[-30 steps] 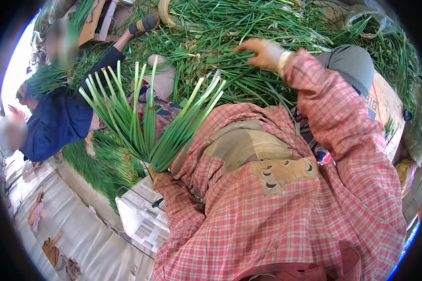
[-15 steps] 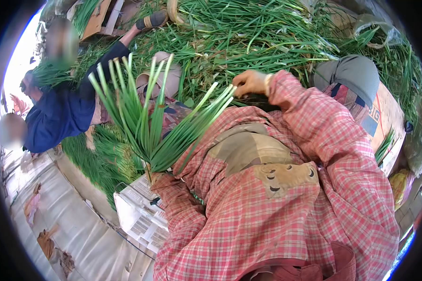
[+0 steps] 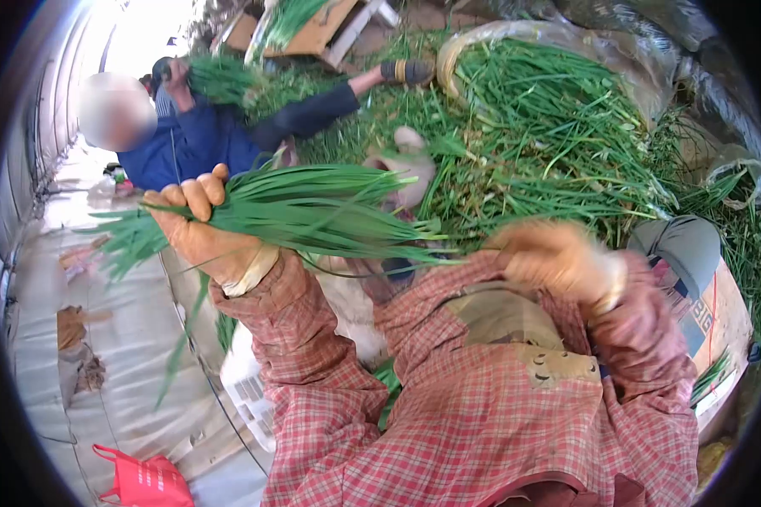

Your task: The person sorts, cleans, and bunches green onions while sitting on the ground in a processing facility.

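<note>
My left hand, in an orange-tan glove, is raised with its fingers wrapped round a bunch of green garlic chives. The long leaves lie almost level, their pale ends pointing right and their loose tips hanging out past the left of the fist. My right hand, gloved alike, is near my waist, a short way right of the pale ends. Motion smears its fingers, and whether it holds anything does not show. Beyond it lies a large heap of chives on plastic sheeting.
A co-worker in dark blue sits at the upper left, near more chives. Wooden boards stand at the back. A red bag lies on pale sheeting at lower left. A printed carton is at right.
My left hand has come up into sight, and the bunch has swung from fanned upright to nearly level. My right hand has moved away from the pale ends. The view has shifted left.
</note>
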Demonstrator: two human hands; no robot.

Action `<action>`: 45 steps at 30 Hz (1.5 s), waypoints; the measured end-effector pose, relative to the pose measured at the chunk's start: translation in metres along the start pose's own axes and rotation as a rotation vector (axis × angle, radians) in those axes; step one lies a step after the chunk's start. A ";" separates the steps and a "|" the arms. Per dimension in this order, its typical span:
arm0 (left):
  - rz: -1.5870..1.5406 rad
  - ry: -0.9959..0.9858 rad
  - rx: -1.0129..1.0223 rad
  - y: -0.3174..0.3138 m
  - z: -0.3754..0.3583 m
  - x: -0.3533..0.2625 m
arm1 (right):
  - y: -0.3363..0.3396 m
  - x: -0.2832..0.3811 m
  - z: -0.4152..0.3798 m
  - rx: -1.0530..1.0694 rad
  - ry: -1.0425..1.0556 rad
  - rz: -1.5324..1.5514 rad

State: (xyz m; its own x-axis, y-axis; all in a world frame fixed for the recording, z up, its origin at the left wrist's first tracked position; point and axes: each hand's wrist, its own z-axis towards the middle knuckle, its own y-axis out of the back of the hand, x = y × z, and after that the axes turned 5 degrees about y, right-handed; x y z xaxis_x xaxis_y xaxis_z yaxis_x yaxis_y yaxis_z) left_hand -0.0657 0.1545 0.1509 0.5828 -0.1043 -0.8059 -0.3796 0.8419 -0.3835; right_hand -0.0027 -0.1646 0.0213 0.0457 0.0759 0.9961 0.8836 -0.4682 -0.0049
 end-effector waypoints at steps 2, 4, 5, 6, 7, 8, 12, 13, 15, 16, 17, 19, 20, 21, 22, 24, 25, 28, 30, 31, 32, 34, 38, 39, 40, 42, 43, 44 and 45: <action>0.130 -0.078 -0.045 -0.057 0.013 0.008 | -0.045 -0.008 0.021 0.418 0.181 0.534; 0.184 -0.111 0.046 -0.088 0.021 0.012 | -0.075 -0.006 0.043 0.477 0.139 1.075; 0.247 -0.171 0.043 -0.110 0.017 0.017 | -0.073 0.000 0.055 0.404 0.114 1.182; 0.279 -0.198 0.163 -0.116 0.015 0.023 | -0.067 0.006 0.067 0.331 0.086 1.293; 0.307 -0.178 0.224 -0.121 0.009 0.031 | -0.058 0.010 0.074 0.257 0.055 1.410; 0.334 -0.152 0.284 -0.126 -0.002 0.041 | -0.046 0.011 0.078 0.239 0.093 1.475; 0.544 -0.340 0.814 -0.143 -0.067 0.088 | -0.007 0.002 0.063 0.018 0.295 1.664; 0.590 -0.447 1.003 -0.148 -0.083 0.097 | -0.004 -0.016 0.064 -0.107 0.341 1.644; 0.620 -0.589 1.328 -0.159 -0.115 0.108 | 0.007 -0.027 0.042 -0.117 0.333 1.654; 0.608 -0.626 1.398 -0.166 -0.136 0.114 | 0.012 -0.040 0.032 -0.147 0.300 1.681; 0.524 -0.642 1.480 -0.169 -0.161 0.122 | 0.020 -0.041 0.020 -0.213 0.256 1.587; 0.445 -0.684 1.565 -0.167 -0.190 0.136 | 0.037 -0.057 0.001 -0.325 0.115 1.401; 0.460 -0.699 1.579 -0.167 -0.195 0.139 | 0.042 -0.061 -0.004 -0.327 0.125 1.335; 0.474 -0.716 1.592 -0.167 -0.199 0.140 | 0.048 -0.062 -0.010 -0.330 0.135 1.267; 0.458 -0.703 1.578 -0.167 -0.202 0.141 | 0.055 -0.064 -0.015 -0.335 0.145 1.199; 0.423 -0.678 1.549 -0.172 -0.202 0.135 | 0.069 -0.057 -0.025 -0.363 0.241 1.137; 0.465 -0.553 1.625 -0.162 -0.199 0.123 | 0.076 -0.053 -0.034 -0.384 0.245 1.081; 0.403 0.196 1.624 -0.132 -0.142 0.089 | 0.090 -0.033 -0.068 -0.474 0.281 0.862; 0.340 0.585 1.295 -0.091 -0.091 0.075 | 0.097 -0.031 -0.094 -0.471 0.185 0.669; 0.416 0.678 0.996 -0.067 -0.073 0.071 | 0.090 -0.021 -0.100 -0.496 0.254 0.627; 0.487 0.731 0.713 -0.048 -0.058 0.074 | 0.089 -0.022 -0.108 -0.469 0.218 0.565; 0.510 0.671 0.590 -0.013 -0.048 0.119 | 0.078 -0.017 -0.115 -0.410 0.174 0.484; -0.329 0.923 0.704 -0.065 -0.091 0.193 | 0.041 -0.027 -0.106 -0.268 0.008 0.469; -0.580 0.948 0.597 -0.093 -0.102 0.194 | 0.030 -0.026 -0.098 -0.249 -0.048 0.377; -0.826 0.955 0.478 -0.114 -0.109 0.193 | 0.019 -0.029 -0.088 -0.212 -0.090 0.334; -0.809 0.962 0.616 -0.125 -0.104 0.208 | -0.008 -0.049 -0.073 -0.381 0.000 -0.059; -0.790 0.985 0.584 -0.125 -0.104 0.218 | -0.016 -0.063 -0.070 -0.455 -0.003 -0.197; -0.813 1.023 0.587 -0.123 -0.104 0.225 | -0.015 -0.058 -0.069 -0.451 -0.099 -0.272; -0.837 1.062 0.578 -0.119 -0.103 0.231 | -0.014 -0.046 -0.070 -0.445 -0.197 -0.349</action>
State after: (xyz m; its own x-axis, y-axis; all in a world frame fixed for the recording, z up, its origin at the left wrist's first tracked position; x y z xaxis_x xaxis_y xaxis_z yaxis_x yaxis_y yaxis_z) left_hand 0.0401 -0.0237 -0.0358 -0.4034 -0.7736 -0.4887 0.2780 0.4053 -0.8709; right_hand -0.0499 -0.2232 -0.0184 -0.0892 0.4334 0.8968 0.5837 -0.7068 0.3996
